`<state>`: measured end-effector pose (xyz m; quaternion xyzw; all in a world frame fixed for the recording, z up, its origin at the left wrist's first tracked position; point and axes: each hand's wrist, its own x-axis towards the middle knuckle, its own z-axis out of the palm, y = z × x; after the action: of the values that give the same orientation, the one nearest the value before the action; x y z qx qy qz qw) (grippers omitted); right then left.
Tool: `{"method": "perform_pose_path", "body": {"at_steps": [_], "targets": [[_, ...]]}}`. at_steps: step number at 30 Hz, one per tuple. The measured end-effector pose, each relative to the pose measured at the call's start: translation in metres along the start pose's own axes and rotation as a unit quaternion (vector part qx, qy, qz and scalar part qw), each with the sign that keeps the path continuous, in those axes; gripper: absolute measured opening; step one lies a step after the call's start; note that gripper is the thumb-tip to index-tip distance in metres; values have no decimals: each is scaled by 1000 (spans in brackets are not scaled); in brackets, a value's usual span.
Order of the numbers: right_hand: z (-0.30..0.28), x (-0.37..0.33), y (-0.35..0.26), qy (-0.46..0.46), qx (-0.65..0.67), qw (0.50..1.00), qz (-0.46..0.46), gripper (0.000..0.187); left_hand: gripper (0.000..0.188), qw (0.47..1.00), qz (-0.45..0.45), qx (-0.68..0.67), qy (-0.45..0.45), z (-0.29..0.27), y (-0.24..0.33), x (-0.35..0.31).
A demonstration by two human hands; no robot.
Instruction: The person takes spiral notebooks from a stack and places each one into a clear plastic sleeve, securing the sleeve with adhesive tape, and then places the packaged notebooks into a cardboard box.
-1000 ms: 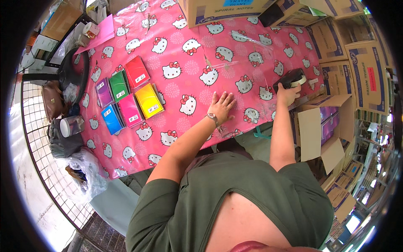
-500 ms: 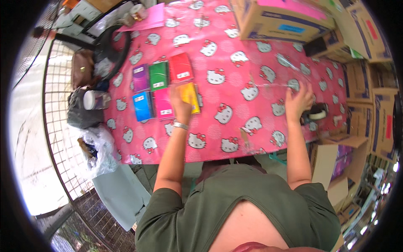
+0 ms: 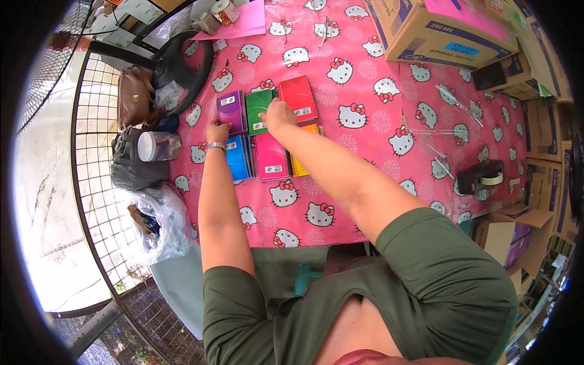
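The right hand covers the corner where the green notebook meets the red notebook, and the forearm hides most of the yellow notebook — only a strip shows on each side. The left hand lies over the purple notebook's lower edge. The notebooks' white labels are too small to make out. The cardboard box is cut off at the top edge, and the table's near edge vanishes under the person's green shirt.

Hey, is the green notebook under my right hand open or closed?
Closed. The green notebook lies flat with its cover and small white label showing, no pages visible; the right hand rests on its edge.
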<state>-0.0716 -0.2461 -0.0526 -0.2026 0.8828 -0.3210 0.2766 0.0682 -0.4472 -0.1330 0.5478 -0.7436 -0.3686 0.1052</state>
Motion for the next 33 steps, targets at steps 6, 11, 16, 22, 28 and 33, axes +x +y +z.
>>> {"method": "perform_pose_path", "body": {"at_steps": [6,11,16,22,28,33], "targets": [[11,25,14,52,59,995,53,31,50,999,-6,28,20,14,30,-5],[31,25,-23,101,201,969,-103,39,38,990,-43,-126,-46,-12,-5,27],[56,40,-33,1,184,975,127,53,40,992,61,20,-104,24,21,13],[62,36,-49,26,254,967,19,35,53,970,-4,-199,-140,-1,28,3],[-24,2,15,36,176,948,-265,70,32,811,-7,-546,-209,-63,50,-130],[-73,18,98,151,-83,985,-30,54,40,768,-106,-596,-208,-7,23,-227]]}}
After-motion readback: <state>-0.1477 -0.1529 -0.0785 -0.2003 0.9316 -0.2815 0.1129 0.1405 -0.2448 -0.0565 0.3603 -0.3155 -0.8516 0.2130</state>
